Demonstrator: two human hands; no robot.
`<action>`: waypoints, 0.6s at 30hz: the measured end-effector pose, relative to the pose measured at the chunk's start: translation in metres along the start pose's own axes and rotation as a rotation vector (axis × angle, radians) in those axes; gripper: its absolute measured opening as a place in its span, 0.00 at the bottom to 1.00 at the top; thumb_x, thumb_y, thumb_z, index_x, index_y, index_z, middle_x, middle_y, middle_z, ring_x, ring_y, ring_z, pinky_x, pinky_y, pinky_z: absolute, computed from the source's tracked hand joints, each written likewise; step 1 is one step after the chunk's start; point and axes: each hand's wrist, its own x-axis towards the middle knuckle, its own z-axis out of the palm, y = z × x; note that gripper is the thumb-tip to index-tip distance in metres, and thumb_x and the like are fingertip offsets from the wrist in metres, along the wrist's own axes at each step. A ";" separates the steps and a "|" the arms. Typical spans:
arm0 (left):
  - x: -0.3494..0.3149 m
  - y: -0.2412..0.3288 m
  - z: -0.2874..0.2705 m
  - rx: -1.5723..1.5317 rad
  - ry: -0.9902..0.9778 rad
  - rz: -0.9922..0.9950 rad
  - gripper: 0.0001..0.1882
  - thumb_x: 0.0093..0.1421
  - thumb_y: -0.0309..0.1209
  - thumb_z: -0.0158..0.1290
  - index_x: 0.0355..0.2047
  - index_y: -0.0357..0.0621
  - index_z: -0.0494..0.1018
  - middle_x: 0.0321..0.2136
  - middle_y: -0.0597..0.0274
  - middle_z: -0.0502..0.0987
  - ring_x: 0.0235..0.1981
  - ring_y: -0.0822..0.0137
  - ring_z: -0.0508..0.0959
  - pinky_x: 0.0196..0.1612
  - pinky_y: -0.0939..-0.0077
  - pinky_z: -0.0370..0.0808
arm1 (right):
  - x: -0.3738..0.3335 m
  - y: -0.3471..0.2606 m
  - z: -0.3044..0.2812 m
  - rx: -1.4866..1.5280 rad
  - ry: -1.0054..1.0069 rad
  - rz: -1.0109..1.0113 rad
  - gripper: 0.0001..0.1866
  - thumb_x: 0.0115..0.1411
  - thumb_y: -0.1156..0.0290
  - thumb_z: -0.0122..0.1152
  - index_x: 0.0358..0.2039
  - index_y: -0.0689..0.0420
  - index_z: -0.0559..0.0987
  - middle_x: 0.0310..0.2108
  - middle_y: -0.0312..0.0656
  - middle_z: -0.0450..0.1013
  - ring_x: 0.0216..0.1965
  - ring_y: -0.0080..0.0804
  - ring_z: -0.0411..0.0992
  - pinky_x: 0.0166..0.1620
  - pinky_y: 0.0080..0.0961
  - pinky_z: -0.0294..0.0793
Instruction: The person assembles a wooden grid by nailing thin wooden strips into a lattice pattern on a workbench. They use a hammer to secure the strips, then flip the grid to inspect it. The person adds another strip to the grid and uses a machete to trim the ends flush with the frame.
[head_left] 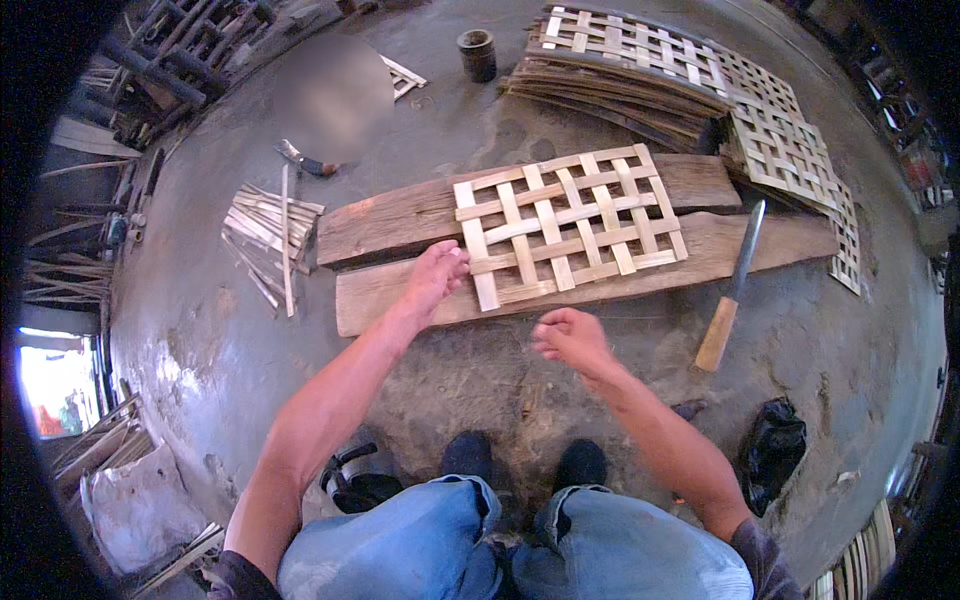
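A pale panel of flat woven strips, which look like split bamboo (558,229), lies on two rough wooden boards (385,300). Its open lattice leaves square gaps. My left hand (437,277) is over the near board with its fingers curled in, fingertips right beside the panel's left edge; whether they pinch a strip end cannot be made out. Just in front of the near board, apart from the panel, my right hand (572,340) is loosely closed, and nothing shows in it. A long knife with a wooden handle (716,334) rests to the right, its blade tip over the board.
Stacked woven panels (630,100) stand at the far right. Loose strips (262,245) lie left of the boards, near a dark-handled blade (315,166). A dark cup-like container (477,56) is at the back. A black bag (774,450) sits by my right arm.
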 end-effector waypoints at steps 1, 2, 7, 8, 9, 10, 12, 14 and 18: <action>0.004 0.002 0.005 0.040 0.020 -0.002 0.25 0.66 0.41 0.46 0.60 0.45 0.60 0.50 0.63 0.72 0.47 0.70 0.71 0.46 0.74 0.68 | -0.008 -0.002 -0.029 -0.180 -0.017 -0.044 0.05 0.59 0.76 0.58 0.35 0.61 0.75 0.29 0.39 0.75 0.30 0.25 0.75 0.32 0.21 0.76; 0.006 0.007 0.011 0.082 0.041 -0.005 0.24 0.66 0.40 0.46 0.59 0.45 0.61 0.50 0.63 0.73 0.46 0.70 0.72 0.45 0.74 0.68 | 0.003 0.004 -0.069 -0.435 0.194 -0.342 0.02 0.57 0.75 0.59 0.31 0.59 0.77 0.24 0.38 0.75 0.25 0.23 0.74 0.32 0.21 0.75; 0.023 0.018 0.025 0.149 -0.045 -0.010 0.22 0.63 0.39 0.50 0.55 0.44 0.65 0.46 0.64 0.74 0.46 0.70 0.72 0.45 0.74 0.68 | 0.055 -0.056 -0.224 -0.823 0.934 -0.581 0.13 0.57 0.67 0.57 0.41 0.58 0.79 0.35 0.48 0.77 0.37 0.43 0.75 0.43 0.35 0.73; 0.028 0.014 0.021 0.136 -0.049 -0.023 0.22 0.63 0.40 0.50 0.54 0.44 0.67 0.45 0.65 0.74 0.46 0.70 0.72 0.46 0.73 0.68 | 0.061 -0.050 -0.233 -0.868 0.832 -0.532 0.14 0.56 0.67 0.58 0.42 0.58 0.79 0.36 0.47 0.77 0.37 0.42 0.76 0.44 0.34 0.73; 0.027 0.014 0.019 0.141 -0.012 -0.001 0.21 0.63 0.39 0.50 0.53 0.44 0.68 0.43 0.65 0.75 0.44 0.71 0.72 0.44 0.74 0.68 | 0.071 -0.047 -0.234 -0.905 0.723 -0.491 0.15 0.56 0.67 0.58 0.42 0.58 0.79 0.36 0.47 0.77 0.37 0.40 0.76 0.44 0.34 0.73; 0.023 0.014 0.019 0.146 0.033 0.020 0.20 0.63 0.38 0.50 0.52 0.43 0.69 0.42 0.65 0.75 0.42 0.72 0.72 0.42 0.74 0.68 | 0.079 -0.049 -0.225 -0.939 0.604 -0.454 0.15 0.55 0.67 0.58 0.43 0.58 0.79 0.37 0.46 0.77 0.38 0.39 0.76 0.45 0.33 0.73; 0.026 0.002 -0.009 0.050 0.060 0.077 0.19 0.62 0.37 0.50 0.50 0.41 0.71 0.40 0.63 0.76 0.38 0.71 0.72 0.40 0.74 0.69 | 0.075 -0.048 -0.195 -0.764 0.577 -0.490 0.16 0.54 0.67 0.60 0.43 0.59 0.79 0.36 0.45 0.77 0.38 0.36 0.75 0.45 0.32 0.73; 0.024 0.010 -0.012 0.202 0.040 0.085 0.19 0.64 0.37 0.49 0.53 0.47 0.69 0.46 0.63 0.74 0.48 0.66 0.72 0.49 0.68 0.69 | 0.064 -0.034 -0.191 -0.670 0.554 -0.472 0.17 0.52 0.69 0.62 0.42 0.61 0.79 0.35 0.43 0.77 0.38 0.31 0.74 0.45 0.29 0.72; 0.027 -0.001 -0.034 0.290 -0.078 0.159 0.26 0.62 0.41 0.52 0.58 0.43 0.66 0.53 0.58 0.71 0.53 0.63 0.70 0.54 0.66 0.69 | 0.064 -0.006 -0.197 -0.743 0.516 -0.386 0.17 0.54 0.71 0.60 0.45 0.58 0.78 0.38 0.43 0.77 0.40 0.34 0.74 0.46 0.30 0.71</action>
